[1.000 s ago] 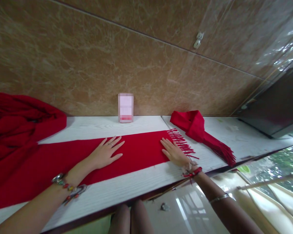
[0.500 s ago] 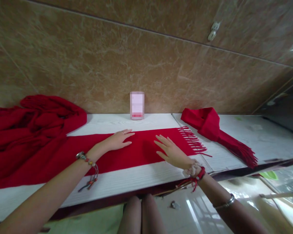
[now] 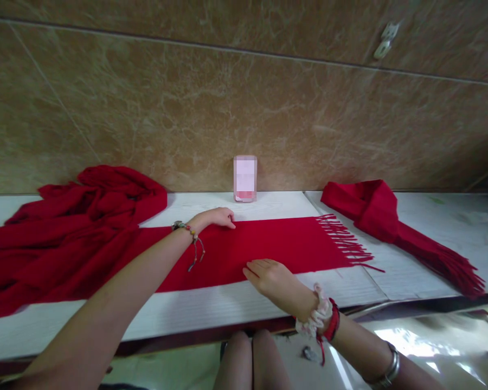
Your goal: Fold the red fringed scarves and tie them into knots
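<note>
A long red scarf [image 3: 276, 244] lies flat on the white tabletop, its fringe [image 3: 345, 241] spread toward the right. My left hand [image 3: 223, 216] is closed at the scarf's far edge, fingers curled and thumb against the cloth. At the near edge, my right hand [image 3: 266, 275] rests with its fingers bent close together on the fabric; the fingertips are partly hidden. On the left, the rest of the cloth sits in a rumpled red heap [image 3: 117, 197]. A second red scarf [image 3: 374, 208], folded over with a fringed end, lies at the right.
A pale box or card with a blurred front [image 3: 245, 179] leans on the brown marbled wall [image 3: 187, 108] behind the table. The white tabletop [image 3: 211, 309] ends in a dark front edge close to my knees [image 3: 252, 360]. A tiled floor shows below.
Both hands were spread flat over the scarf. My left hand has curled at the far edge, and my right has drawn back to the near edge with fingers together. The view has shifted left.
</note>
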A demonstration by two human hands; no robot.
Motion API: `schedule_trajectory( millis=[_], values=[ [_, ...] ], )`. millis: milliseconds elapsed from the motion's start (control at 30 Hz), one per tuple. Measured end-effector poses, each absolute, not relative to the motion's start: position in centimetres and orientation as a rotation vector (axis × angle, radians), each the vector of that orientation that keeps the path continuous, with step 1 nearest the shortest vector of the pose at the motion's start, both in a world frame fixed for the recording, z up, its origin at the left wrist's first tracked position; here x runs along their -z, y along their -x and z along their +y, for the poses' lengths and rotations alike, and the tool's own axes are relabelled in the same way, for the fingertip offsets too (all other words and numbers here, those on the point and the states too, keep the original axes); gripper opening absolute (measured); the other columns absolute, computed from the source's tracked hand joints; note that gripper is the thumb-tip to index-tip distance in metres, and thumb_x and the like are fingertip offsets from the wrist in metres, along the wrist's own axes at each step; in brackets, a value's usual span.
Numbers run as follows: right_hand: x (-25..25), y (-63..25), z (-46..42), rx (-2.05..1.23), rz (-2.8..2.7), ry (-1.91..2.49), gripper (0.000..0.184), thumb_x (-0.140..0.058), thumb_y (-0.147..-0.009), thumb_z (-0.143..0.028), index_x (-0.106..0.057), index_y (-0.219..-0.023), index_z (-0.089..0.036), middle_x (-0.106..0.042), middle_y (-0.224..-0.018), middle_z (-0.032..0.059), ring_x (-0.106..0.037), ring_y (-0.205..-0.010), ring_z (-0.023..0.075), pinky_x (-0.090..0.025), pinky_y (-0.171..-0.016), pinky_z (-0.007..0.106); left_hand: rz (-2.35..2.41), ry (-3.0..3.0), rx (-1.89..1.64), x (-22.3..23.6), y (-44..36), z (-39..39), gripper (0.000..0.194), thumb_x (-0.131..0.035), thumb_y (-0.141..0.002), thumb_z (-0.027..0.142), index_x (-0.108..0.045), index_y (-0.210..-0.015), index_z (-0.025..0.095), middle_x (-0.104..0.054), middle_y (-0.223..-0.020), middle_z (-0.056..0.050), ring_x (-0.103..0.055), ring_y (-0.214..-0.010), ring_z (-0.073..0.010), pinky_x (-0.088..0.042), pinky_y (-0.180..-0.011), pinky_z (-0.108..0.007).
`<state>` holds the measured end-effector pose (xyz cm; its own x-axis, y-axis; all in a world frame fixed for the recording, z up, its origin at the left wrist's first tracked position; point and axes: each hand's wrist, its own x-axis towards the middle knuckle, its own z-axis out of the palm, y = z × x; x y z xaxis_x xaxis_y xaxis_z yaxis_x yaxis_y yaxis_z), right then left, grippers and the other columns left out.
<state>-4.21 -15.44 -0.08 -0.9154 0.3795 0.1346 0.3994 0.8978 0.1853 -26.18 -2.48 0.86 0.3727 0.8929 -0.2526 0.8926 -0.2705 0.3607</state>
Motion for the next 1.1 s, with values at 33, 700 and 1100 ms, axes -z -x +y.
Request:
schedule_trajectory(
  millis=[33, 700, 1100],
  values=[
    [0.2, 4.3, -15.4, 0.341, -2.960, 0.617, 0.016, -0.047, -0.083, -0.006, -0.059, -0.093, -0.011, -0.065, -0.090, 0.0097, -0.060, -0.082, 0.0178, -0.047, -0.070, 0.030, 1.528, -2.180, 0.003, -1.0, 26.0, -2.3, 0.023, -0.058, -0.064, 0.028, -0.066, -0.080, 0.014, -0.063, -0.066, 0.000, -0.052, -0.060, -0.0128, -0.038, -0.056, -0.020],
    [1.8, 5.2, -16.1, 0.580, -2.725, 0.592, 0.009, -0.051, -0.081, -0.008, -0.058, -0.085, -0.012, -0.058, -0.071, 0.0035, -0.052, -0.064, 0.0161, -0.039, -0.052, 0.029, 1.368, -1.850, -0.267, -0.5, 26.0, -1.5, 0.030, -0.058, -0.059, 0.032, -0.062, -0.081, 0.013, -0.056, -0.061, 0.002, -0.044, -0.054, -0.0107, -0.032, -0.051, -0.022],
    [1.2, 4.0, -16.0, 0.596, -2.552, 0.596, 0.021, -0.046, -0.084, -0.008, -0.058, -0.101, -0.011, -0.056, -0.070, 0.0033, -0.050, -0.063, 0.0151, -0.038, -0.055, 0.029, 1.325, -1.694, -0.480, -1.4, 25.6, -1.2, 0.039, -0.065, -0.055, 0.038, -0.060, -0.087, 0.016, -0.058, -0.072, 0.001, -0.050, -0.066, -0.0124, -0.037, -0.061, -0.024]
  ],
)
